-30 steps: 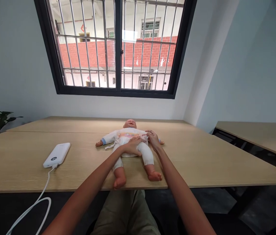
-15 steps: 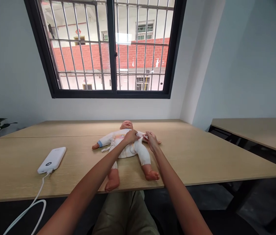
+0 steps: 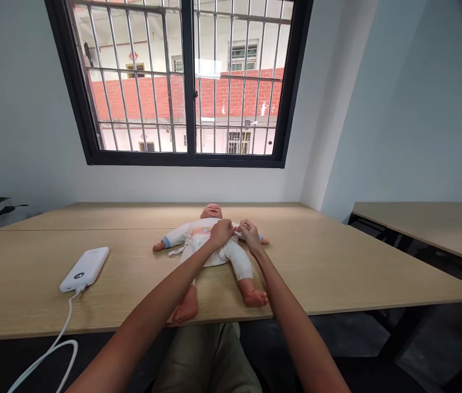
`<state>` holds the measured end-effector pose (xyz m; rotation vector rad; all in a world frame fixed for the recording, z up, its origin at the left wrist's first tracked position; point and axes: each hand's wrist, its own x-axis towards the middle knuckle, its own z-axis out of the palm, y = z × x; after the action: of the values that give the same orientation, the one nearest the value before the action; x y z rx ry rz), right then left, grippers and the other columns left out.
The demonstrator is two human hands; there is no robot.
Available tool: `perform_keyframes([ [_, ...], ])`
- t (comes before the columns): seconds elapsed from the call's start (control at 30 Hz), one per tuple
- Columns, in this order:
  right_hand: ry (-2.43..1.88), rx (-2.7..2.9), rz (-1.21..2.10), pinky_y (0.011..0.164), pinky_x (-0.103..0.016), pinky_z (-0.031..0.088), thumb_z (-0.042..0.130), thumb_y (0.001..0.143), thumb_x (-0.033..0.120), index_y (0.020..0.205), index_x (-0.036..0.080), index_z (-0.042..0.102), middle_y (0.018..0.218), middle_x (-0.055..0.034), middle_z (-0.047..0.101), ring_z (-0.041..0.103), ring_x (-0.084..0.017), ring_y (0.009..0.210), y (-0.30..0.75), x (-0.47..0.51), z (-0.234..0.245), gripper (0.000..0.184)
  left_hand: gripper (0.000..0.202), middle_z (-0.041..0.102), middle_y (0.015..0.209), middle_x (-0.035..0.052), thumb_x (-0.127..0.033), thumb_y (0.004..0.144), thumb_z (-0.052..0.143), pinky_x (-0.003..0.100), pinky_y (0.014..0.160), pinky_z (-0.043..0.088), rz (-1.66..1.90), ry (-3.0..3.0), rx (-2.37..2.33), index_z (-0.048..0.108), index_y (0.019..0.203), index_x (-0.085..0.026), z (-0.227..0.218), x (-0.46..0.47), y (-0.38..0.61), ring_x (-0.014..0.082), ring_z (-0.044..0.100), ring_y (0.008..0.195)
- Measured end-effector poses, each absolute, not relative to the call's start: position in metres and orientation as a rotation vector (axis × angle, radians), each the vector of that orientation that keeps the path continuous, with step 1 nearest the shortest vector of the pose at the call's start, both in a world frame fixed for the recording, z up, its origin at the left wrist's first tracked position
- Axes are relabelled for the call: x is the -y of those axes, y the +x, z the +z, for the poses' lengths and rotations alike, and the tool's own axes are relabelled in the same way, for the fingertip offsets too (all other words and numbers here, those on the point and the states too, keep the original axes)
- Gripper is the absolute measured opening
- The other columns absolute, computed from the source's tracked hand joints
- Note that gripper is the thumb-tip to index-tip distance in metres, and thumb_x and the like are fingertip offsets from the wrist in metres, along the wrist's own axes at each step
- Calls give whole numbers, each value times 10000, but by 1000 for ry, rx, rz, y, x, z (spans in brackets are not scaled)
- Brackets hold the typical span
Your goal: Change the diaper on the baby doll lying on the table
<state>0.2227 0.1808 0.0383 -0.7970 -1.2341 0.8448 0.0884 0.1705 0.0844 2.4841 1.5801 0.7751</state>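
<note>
- Item: pink vinyl baby doll [image 3: 211,210], on its back mid-table, wearing a soft white cloth garment [image 3: 198,240].
- Handling: I judge it light and the cloth slippery; take hold at the torso.
- My left hand [image 3: 221,233] and right hand [image 3: 250,233]: fingers drawn together at the garment's front, near each other; grip on the cloth cannot be confirmed.
- Nearby: white plastic power bank [image 3: 84,269], on the pale wooden table [image 3: 30,278].

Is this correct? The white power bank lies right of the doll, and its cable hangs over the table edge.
No: the head view shows the white power bank left of the doll. Its cable does hang over the table edge.
</note>
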Motion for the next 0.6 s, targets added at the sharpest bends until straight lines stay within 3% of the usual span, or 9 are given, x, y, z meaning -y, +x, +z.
perform_keyframes([
  [0.1, -838, 1242, 857, 571, -245, 389, 589, 640, 359, 727, 236, 409, 610, 26, 605, 566, -153, 602, 224, -175, 41, 235, 190, 682, 1037, 79, -158, 896, 470, 306, 885, 454, 941, 2574, -1472, 651, 954, -162, 81, -153, 66, 214, 591, 1033],
  [0.2, -838, 1270, 898, 582, -239, 392, 603, 642, 360, 778, 236, 420, 638, 16, 635, 611, -170, 668, 224, -169, 44, 260, 262, 650, 1161, 107, -272, 928, 476, 407, 990, 416, 889, 2753, -1325, 660, 1080, -162, 72, -139, 46, 277, 520, 1155],
  [0.37, -809, 1409, 919, 608, -243, 417, 605, 636, 344, 799, 220, 455, 722, 21, 628, 571, -131, 648, 212, -169, 50, 253, 497, 479, 1439, 106, -419, 970, 383, 612, 1084, 274, 543, 2908, -1145, 413, 1426, -225, 52, -125, 36, 336, 384, 1333],
  [0.6, -1135, 1760, 831, 500, -231, 348, 528, 623, 212, 768, 234, 387, 545, 85, 469, 463, -118, 505, 194, -182, 72, 203, 502, 422, 1487, 118, -400, 996, 278, 636, 1141, 135, 517, 2994, -1127, 364, 1458, -225, 39, -118, 40, 300, 259, 1428],
])
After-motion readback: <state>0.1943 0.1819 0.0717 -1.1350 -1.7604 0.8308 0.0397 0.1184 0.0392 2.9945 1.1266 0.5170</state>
